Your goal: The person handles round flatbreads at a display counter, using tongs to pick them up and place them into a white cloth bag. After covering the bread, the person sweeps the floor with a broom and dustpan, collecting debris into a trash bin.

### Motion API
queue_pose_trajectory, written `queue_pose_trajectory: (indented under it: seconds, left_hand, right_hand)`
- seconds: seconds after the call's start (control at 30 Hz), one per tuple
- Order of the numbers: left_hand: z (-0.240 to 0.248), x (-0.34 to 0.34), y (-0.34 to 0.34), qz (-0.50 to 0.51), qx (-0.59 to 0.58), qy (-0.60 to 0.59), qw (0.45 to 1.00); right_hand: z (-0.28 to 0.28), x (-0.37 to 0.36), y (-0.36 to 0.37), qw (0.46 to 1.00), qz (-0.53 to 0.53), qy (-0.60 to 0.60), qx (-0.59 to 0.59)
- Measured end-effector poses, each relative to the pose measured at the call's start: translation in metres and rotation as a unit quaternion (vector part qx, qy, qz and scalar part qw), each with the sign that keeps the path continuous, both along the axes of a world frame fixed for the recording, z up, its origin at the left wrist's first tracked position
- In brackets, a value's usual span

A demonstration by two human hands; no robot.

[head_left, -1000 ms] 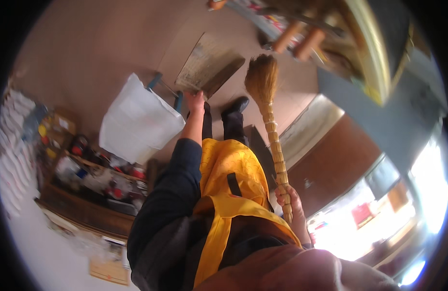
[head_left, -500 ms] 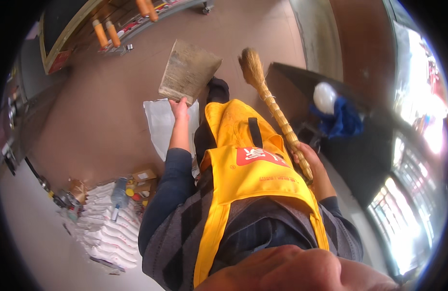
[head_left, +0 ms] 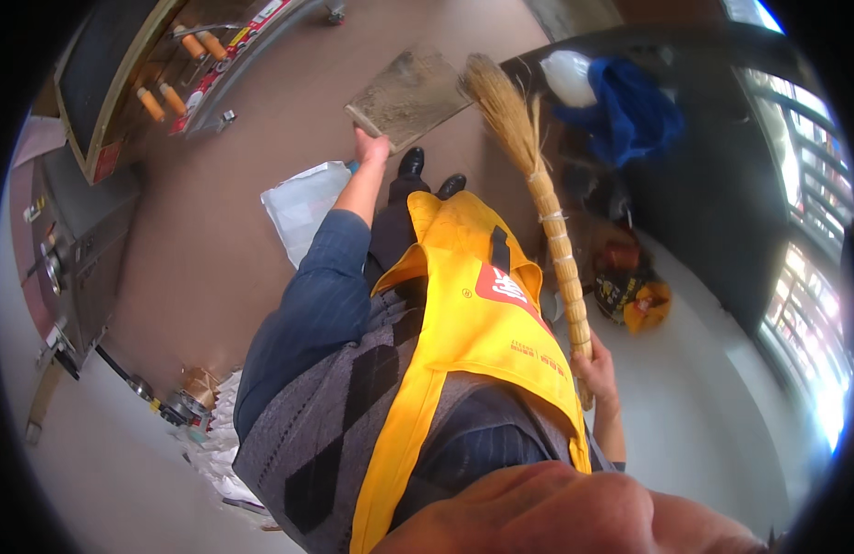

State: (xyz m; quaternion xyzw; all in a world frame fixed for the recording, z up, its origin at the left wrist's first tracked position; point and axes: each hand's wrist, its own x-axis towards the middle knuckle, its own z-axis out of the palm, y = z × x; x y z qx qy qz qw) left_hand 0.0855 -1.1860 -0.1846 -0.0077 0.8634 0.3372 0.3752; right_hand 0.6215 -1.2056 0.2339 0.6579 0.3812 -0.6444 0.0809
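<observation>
My left hand is closed on the near edge of a flat, dusty grey-brown dustpan, held out in front of me above the floor. Dirt coats its upper face. In my right hand is the lower handle of a straw hand broom, fingers wrapped round it. The broom stands at a slant with its bristles upward, their tips close to the dustpan's right corner; whether they touch I cannot tell. I wear a yellow apron.
A white sheet or bag lies under my left forearm. A cart with orange handles stands far left, above a dark metal cabinet. To the right are a dark table, a blue cloth, a white bag and a yellow-black bag.
The view has swung, and the stacked white bags at lower left now show less. The dustpan has shifted right and farther out, nearer the broom's bristles. Both hands keep their hold.
</observation>
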Motion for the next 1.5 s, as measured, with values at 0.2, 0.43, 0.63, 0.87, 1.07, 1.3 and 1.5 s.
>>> queue_pose_trajectory:
  seconds: [0.2,0.43,0.63,0.87,1.07,1.3,1.5]
  left_hand:
    - [-0.010,0.067,0.027,0.017,0.051,-0.074,0.996]
    - [0.019,0.093,0.052,-0.037,0.027,-0.134,0.990]
    - [0.006,0.105,0.051,-0.005,0.040,-0.129,0.991]
    - [0.000,0.114,0.046,-0.030,0.025,-0.116,0.993]
    - [-0.011,0.117,0.047,0.010,0.035,-0.147,0.988]
    - [0.005,0.100,0.047,-0.044,0.014,-0.123,0.991]
    - [0.004,0.095,0.048,-0.007,0.051,-0.128,0.990]
  right_hand:
    - [-0.032,0.005,-0.079,0.991,-0.043,-0.045,0.119]
    - [0.013,-0.020,-0.099,0.988,-0.057,-0.094,0.111]
    - [0.015,-0.022,-0.109,0.986,-0.092,-0.094,0.099]
    - [0.033,-0.041,-0.106,0.986,-0.074,-0.105,0.110]
    - [0.040,-0.067,-0.092,0.972,0.003,-0.172,0.158]
    - [0.043,-0.074,-0.086,0.958,0.080,-0.198,0.193]
    - [0.033,-0.054,-0.089,0.947,0.111,-0.175,0.247]
